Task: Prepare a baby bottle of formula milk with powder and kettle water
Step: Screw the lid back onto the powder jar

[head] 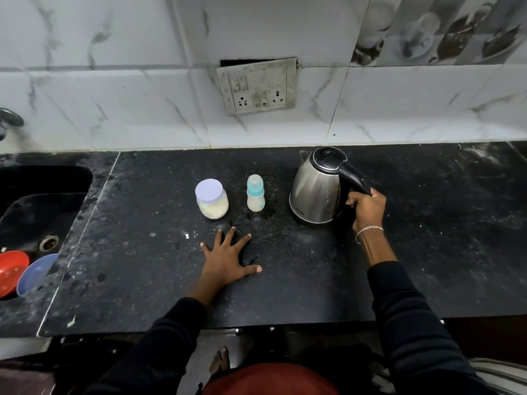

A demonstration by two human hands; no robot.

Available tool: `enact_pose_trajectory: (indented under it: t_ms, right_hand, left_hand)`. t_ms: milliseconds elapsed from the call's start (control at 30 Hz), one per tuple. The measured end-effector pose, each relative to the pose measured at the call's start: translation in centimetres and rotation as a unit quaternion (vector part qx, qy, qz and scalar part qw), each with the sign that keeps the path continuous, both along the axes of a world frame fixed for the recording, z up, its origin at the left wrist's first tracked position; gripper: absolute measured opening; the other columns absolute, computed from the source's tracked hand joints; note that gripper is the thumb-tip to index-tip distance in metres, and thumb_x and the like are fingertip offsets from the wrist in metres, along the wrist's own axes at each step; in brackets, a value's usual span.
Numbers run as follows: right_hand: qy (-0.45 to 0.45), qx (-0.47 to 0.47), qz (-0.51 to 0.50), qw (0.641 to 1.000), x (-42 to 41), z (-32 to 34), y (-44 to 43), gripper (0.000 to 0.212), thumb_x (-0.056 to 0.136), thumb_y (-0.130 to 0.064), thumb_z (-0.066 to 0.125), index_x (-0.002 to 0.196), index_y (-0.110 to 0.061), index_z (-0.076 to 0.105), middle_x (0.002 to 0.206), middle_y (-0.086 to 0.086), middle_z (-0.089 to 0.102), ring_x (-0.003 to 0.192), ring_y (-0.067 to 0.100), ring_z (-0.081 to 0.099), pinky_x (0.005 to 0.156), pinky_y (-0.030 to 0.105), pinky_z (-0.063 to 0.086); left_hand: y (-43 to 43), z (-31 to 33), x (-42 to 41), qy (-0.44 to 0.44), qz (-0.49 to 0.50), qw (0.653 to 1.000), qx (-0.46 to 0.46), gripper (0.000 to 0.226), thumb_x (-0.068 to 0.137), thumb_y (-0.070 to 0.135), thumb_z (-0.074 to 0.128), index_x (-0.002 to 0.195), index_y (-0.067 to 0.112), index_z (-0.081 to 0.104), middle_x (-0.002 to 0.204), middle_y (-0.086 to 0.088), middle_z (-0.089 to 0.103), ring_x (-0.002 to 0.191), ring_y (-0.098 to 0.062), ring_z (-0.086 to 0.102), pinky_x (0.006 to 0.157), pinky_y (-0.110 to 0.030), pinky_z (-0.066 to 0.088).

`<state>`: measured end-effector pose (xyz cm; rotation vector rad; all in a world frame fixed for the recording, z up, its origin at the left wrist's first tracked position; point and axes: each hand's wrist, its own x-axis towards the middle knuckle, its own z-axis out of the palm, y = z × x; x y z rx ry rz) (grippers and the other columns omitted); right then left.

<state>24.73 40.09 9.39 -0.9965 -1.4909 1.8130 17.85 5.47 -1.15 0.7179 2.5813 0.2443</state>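
Observation:
A steel kettle with a black lid and handle stands on the black counter, right of centre. My right hand grips its handle. Left of the kettle stands a small baby bottle with a teal collar and a clear cap, holding pale contents. Further left is a glass jar of pale powder with a lilac lid. My left hand lies flat on the counter in front of the jar and bottle, fingers spread, holding nothing.
A dark sink lies at the left, with a red bowl and a blue bowl in it. A tap sticks out at the far left. A switch and socket plate hangs on the tiled wall.

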Motion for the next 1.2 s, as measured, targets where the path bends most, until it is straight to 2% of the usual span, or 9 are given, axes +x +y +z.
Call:
enact_pose_trajectory:
  t_ms: [333,533,667,933,1100,1200]
  right_hand:
    - [0.017,0.026,0.067,0.997,-8.9,3.4,0.1,0.019,0.059,0.011,0.052,0.061,-0.008,0.054,0.044,-0.003,0.049,0.043,0.012,0.043,0.049,0.023,0.038]
    - [-0.004,0.037,0.11,0.993,-15.5,3.7,-1.8,0.018,0.045,0.002,0.051,0.06,-0.006,0.055,0.044,0.0,0.047,0.044,0.017,0.041,0.047,0.024,0.035]
    - [-0.024,0.037,0.142,0.989,-18.7,2.9,-3.5,0.016,0.052,0.005,0.052,0.064,-0.004,0.058,0.043,-0.001,0.049,0.042,0.016,0.044,0.051,0.026,0.038]
    - [-0.04,0.03,0.159,0.986,-22.1,1.1,-5.5,0.02,0.059,0.012,0.051,0.056,-0.007,0.055,0.041,-0.003,0.048,0.043,0.015,0.042,0.055,0.027,0.038]
    - [-0.042,0.018,0.17,0.984,-22.7,0.5,-6.3,0.013,0.045,0.002,0.051,0.053,-0.009,0.052,0.043,-0.002,0.046,0.046,0.016,0.039,0.051,0.025,0.035]
    - [-0.043,0.021,0.181,0.982,-23.0,0.1,-6.4,0.014,0.043,0.001,0.051,0.051,-0.01,0.052,0.044,0.001,0.044,0.048,0.019,0.038,0.053,0.028,0.034]
  left_hand:
    - [0.6,0.9,-0.8,-0.022,-0.011,1.0,-0.019,0.117,0.065,0.098,0.063,0.164,0.049,0.024,0.175,-0.005,0.01,0.161,-0.046,0.002,0.111,-0.092,0.012]
    - [1.2,1.4,-1.2,-0.044,-0.016,0.998,-0.042,0.117,0.064,0.095,0.067,0.163,0.048,0.024,0.175,-0.006,0.008,0.16,-0.048,0.002,0.11,-0.093,0.012]
    - [1.2,1.3,-1.5,-0.051,-0.015,0.997,-0.047,0.118,0.064,0.095,0.068,0.162,0.049,0.024,0.174,-0.006,0.008,0.159,-0.049,0.004,0.109,-0.093,0.011]
    - [1.5,1.7,-1.8,-0.061,-0.013,0.997,-0.05,0.114,0.067,0.09,0.071,0.162,0.048,0.024,0.174,-0.006,0.007,0.158,-0.05,0.004,0.109,-0.094,0.009]
    - [1.6,1.7,-1.8,-0.065,-0.012,0.996,-0.054,0.114,0.068,0.09,0.07,0.163,0.048,0.022,0.175,-0.005,0.004,0.158,-0.05,0.003,0.11,-0.094,0.008]
    - [1.4,1.5,-1.8,-0.064,-0.012,0.996,-0.055,0.115,0.068,0.091,0.068,0.164,0.048,0.02,0.176,-0.005,0.002,0.159,-0.051,0.001,0.11,-0.093,0.007]
